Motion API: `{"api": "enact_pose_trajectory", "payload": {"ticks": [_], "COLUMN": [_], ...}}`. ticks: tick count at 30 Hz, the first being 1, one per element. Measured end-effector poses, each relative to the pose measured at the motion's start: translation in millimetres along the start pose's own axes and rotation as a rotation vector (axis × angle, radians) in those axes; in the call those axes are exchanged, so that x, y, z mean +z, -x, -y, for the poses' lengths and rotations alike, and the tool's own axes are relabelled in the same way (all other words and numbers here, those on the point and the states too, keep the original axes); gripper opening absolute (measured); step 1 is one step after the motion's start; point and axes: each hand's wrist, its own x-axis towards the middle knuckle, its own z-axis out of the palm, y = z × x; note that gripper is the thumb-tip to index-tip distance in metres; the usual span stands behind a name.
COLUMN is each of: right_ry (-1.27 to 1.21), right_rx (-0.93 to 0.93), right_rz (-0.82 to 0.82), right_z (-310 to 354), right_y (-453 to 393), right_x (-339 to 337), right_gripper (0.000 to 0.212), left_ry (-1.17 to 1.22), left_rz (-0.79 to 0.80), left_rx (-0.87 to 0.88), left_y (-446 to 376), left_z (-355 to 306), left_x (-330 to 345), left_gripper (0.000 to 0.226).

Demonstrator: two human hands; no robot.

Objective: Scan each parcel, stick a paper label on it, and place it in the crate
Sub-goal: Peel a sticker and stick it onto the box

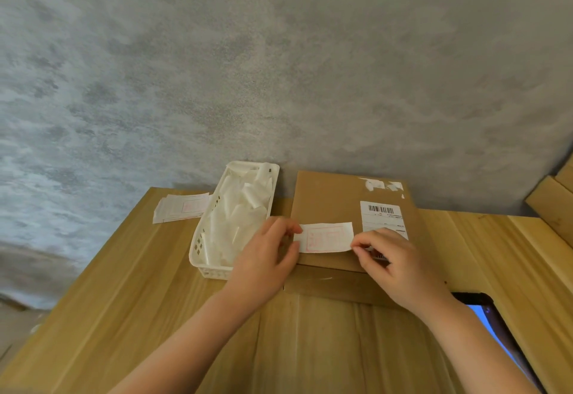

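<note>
holding a paper label (325, 237) between both hands, head view, item one: white rectangular slip with a faint red printed frame, stretched flat over the top face of the parcel (335, 201); whether it already touches the cardboard cannot be told.

item two, left hand (266, 257): fingers curled, thumb and fingertips pinching the left end of the slip, just beside the parcel's left edge.

item three, right hand (390, 266): fingers curled, thumb and forefinger pinching the right end of the slip, the hand lying over the lower part of the shipping label (383, 218).

item four, parcel: flat brown cardboard box, lying on the wooden table (155, 285), far edge against the grey wall (279, 68). shipping label is white with a barcode at the top, stuck on the right half of the top face. torn white paper scraps (383, 184) cling near the far right corner.

item five, white basket (204, 257): perforated plastic, long and narrow, just beside the parcel on its left, filled with loose white backing strips (238, 217).

item six, stack of labels (183, 207): white sheets with red frames, lying flat on the table to the left of the basket, near the wall.

item seven, dark device (496, 322): lit blue screen, at the lower right edge of the table, partly behind the right forearm; its kind cannot be told.

item eight, wooden planks (552, 198): pale timber at the far right edge, beside the wall.
</note>
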Motion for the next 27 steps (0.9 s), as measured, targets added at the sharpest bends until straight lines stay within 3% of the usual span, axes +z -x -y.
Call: {"api": "enact_pose_trajectory", "payload": {"ticks": [22,27], "right_ry": [0.093,-0.034], "right_rx": [-0.071,0.079], "right_rz": [0.050,-0.127], "right_z": [-13.5,-0.6], "right_y": [5.7,2.7], "right_x": [-1.7,5.2], "right_gripper": [0.009,0.008], "left_ry": [-0.367,-0.444], "left_rz": [0.037,0.020], "left_rx": [0.072,0.104], "left_y": [-8.4,-15.3], "left_z": [-8.0,-11.1], "left_x": [10.7,14.4], "left_gripper": [0.030,0.023]}}
